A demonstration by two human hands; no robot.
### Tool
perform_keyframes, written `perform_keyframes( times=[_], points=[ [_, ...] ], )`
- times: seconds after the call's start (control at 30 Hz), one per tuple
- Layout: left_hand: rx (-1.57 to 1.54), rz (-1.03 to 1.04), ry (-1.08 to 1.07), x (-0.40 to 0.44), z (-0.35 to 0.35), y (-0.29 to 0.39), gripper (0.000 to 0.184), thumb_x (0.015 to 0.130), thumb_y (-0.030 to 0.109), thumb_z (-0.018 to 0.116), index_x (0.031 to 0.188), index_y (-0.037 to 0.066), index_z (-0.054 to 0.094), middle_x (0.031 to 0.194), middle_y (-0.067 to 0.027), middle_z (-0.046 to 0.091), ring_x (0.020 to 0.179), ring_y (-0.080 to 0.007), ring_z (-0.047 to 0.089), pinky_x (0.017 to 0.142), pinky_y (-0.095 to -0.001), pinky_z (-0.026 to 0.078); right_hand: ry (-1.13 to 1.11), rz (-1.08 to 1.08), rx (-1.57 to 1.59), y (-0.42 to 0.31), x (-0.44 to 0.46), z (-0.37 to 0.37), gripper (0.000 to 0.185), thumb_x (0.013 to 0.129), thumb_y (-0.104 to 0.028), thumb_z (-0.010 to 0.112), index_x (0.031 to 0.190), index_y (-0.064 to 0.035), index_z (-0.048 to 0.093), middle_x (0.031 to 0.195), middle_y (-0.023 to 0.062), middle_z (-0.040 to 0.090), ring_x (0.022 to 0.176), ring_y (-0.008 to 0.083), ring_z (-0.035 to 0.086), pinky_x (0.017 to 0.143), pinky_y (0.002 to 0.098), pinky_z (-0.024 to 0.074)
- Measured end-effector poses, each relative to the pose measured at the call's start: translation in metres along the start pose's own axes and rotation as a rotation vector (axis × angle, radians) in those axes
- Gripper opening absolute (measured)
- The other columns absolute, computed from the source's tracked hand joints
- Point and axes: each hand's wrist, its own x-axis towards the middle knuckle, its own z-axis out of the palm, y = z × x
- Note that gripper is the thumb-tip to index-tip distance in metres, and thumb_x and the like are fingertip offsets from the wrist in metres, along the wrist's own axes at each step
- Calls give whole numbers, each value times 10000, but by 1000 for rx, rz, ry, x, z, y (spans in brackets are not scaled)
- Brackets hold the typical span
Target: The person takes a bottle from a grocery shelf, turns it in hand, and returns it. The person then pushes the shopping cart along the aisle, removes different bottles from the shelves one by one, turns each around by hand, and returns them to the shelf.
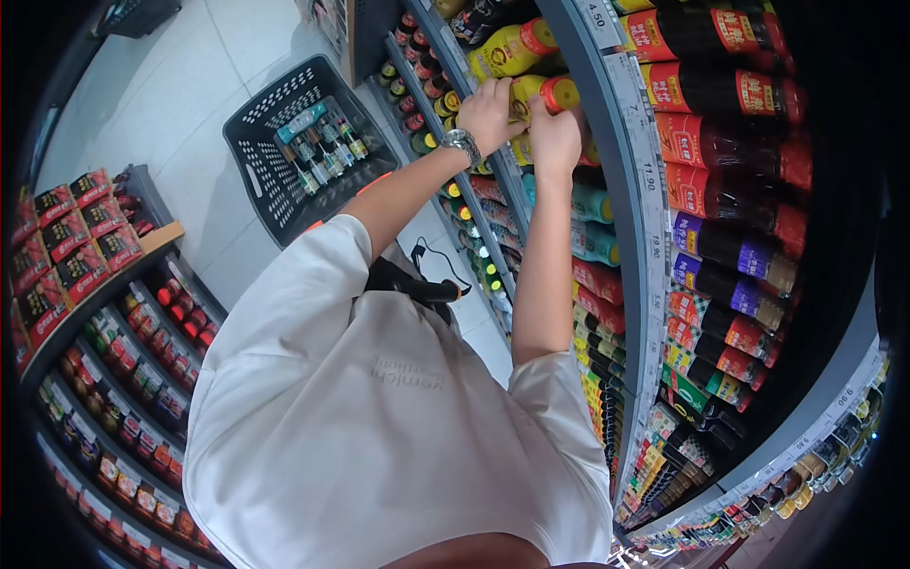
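head view: a tall grey shelf unit (599, 114) runs down the right, its tiers packed with bottles and edged with price strips. the person's white t-shirt (398, 427) fills the lower middle, both arms reaching up from it towards the shelves. on the left a lower rack (163, 243) carries rows of jars, with red and black packets (71, 248) piled at its upper end. pale floor tiles (180, 95) show between the two. a black perforated basket (261, 123) stands on them, several small bottles (327, 152) lying inside beside a teal packet (300, 122).

the left hand (485, 116) and right hand (555, 142) meet just in front of one shelf, both closed around a yellow bottle (524, 97) with an orange-red cap (560, 93). the left grip has its fingers curled over the base end; the right grip is wrapped near the cap, thumb on top, with its other fingers mostly hidden. the bottle is tilted over, close beside another yellow bottle (504, 55) on the shelf. a metal-banded watch (462, 147) circles the left wrist.
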Motion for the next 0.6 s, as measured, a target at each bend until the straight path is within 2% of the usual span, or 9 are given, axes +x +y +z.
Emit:
perform_keyframes(
  times=[0.07,0.23,0.3,0.37,0.4,0.43,0.5,0.57,0.6],
  points=[
    [-8,10,-9,-3,-2,-4,738,626,330,761,1206,6,441,1062,-160,513,974,-320,552,802,-400,477,-51,49,-63,-9,-1,-2,526,757,-339,666,1043,72,504,986,284,581,953,405,563,830,446,438],
    [-21,21,-86,-28,-28,-27,614,685,291,703,1189,28,470,1093,-159,501,987,-325,547,816,-404,472,-80,-38,-238,-10,5,-1,574,767,-392,643,1068,75,502,996,284,581,951,406,563,836,447,442],
    [-16,-19,-207,-55,-53,-53,506,742,255,652,1160,22,486,1115,-178,486,1013,-334,529,858,-389,451,-86,-26,-234,-18,5,-10,586,765,-400,645,1076,76,502,990,290,580,956,411,560,837,444,443],
    [-12,-52,-266,-91,-90,-77,427,776,252,612,1122,22,513,1108,-177,479,994,-326,534,851,-382,451,-263,110,-264,-24,6,-15,605,771,-408,636,1121,63,489,1016,290,573,945,422,563,833,446,447],
    [7,-130,-317,-112,-106,-91,426,765,286,611,1099,34,532,1094,-170,489,965,-326,549,834,-386,459,-298,115,-325,-23,4,-17,510,813,-371,590,1059,70,521,979,262,585,906,399,588,767,476,478],
    [25,-206,-368,-134,-121,-104,427,754,320,609,1076,45,551,1080,-163,498,936,-327,564,818,-390,467,-310,122,-321,-24,-8,-19,510,813,-371,590,1059,70,521,979,262,585,906,399,588,767,476,478],
    [64,-372,-509,-176,-154,-120,430,771,383,596,1032,44,564,1072,-163,500,908,-319,571,788,-390,468,-68,-110,-288,-33,-43,-30,536,808,-343,594,1171,23,446,1053,247,551,908,393,592,753,480,485],
    [75,-389,-549,-215,-185,-124,442,782,391,596,1046,39,558,1043,-159,517,905,-314,570,779,-384,464,-179,-250,-139,-25,-84,-14,579,775,-275,622,1234,-16,384,1114,213,517,884,401,589,736,475,491],
    [84,-395,-597,-230,-195,-126,453,794,398,595,1060,34,551,1014,-154,533,902,-309,570,770,-378,460,-392,-341,-78,-21,-103,-2,565,754,-247,635,1216,-16,407,1120,199,517,895,394,587,767,466,483]
  ],
)
